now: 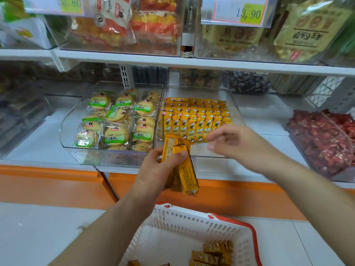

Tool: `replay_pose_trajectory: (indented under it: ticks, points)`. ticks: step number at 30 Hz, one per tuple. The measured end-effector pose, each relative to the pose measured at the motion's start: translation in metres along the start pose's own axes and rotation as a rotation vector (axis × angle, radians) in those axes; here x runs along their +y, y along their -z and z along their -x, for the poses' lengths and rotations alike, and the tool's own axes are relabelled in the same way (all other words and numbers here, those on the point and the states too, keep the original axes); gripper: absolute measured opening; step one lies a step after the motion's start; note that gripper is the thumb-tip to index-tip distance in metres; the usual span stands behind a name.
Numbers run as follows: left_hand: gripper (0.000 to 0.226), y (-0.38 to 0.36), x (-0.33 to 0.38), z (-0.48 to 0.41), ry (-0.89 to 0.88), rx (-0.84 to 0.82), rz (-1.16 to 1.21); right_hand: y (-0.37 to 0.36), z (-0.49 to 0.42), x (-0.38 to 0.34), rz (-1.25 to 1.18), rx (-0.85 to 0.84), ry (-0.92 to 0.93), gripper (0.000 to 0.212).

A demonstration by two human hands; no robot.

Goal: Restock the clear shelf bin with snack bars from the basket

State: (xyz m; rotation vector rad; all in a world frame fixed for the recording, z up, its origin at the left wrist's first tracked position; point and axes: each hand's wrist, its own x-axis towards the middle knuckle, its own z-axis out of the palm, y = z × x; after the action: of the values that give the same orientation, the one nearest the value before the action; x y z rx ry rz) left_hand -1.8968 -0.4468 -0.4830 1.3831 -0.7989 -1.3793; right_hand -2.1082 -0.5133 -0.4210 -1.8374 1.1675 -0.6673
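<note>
Head view: left hand [155, 169] is gripping a bunch of yellow-orange wrapped snack bars [185, 169] just before the clear shelf bin [237, 110], which is holding neat rows of matching bars [196, 120]. Right hand [236, 143] is hovering over the bin's front, fingers loose, empty, blurred. White basket [192, 217] below is carrying a few loose bars [213, 254].

two hands are in view, a left hand [153, 169] and a right hand [236, 143]. the left hand grips at least two yellow snack bars [185, 169], perhaps a third behind them. one white basket [192, 219] holds about five loose bars [211, 254], partly cut off. one clear bin [236, 112] shows some six upright bars [192, 127] in front; the rows behind are too many to count. one neighbouring bin [65, 127] shows about a dozen biscuit packs [115, 135]. two price tags [247, 13] hang above.
</note>
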Motion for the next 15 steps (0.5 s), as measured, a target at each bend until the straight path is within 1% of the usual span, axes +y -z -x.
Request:
replay_pose_trajectory:
  ticks: [1, 3, 5, 7, 10, 13, 15]
  points:
    - [0.065, -0.003, -0.001, 0.002, 0.01, 0.002, 0.006, -0.011, 0.011, -0.002, -0.08, -0.048, -0.03, 0.037]
    - [0.066, -0.008, -0.002, 0.009, 0.022, -0.002, 0.022, -0.03, 0.025, -0.004, -0.143, -0.11, -0.068, 0.049]
    - [0.069, -0.012, -0.003, 0.016, 0.02, -0.027, 0.042, -0.042, 0.029, -0.004, -0.181, -0.088, -0.093, 0.055]
    - [0.074, -0.014, -0.004, 0.023, 0.01, -0.043, 0.054, -0.046, 0.032, -0.005, -0.221, -0.063, -0.116, 0.053]
    - [0.077, -0.011, -0.003, 0.03, -0.002, -0.062, 0.048, -0.044, 0.034, -0.004, -0.287, -0.111, -0.146, 0.048]
    - [0.08, -0.008, -0.002, 0.03, -0.004, -0.013, 0.031, -0.042, 0.032, -0.002, -0.548, -0.139, -0.209, 0.041]
    - [0.083, -0.007, -0.002, 0.029, -0.03, 0.017, 0.025, -0.043, 0.03, -0.002, -0.659, -0.152, -0.25, 0.036]
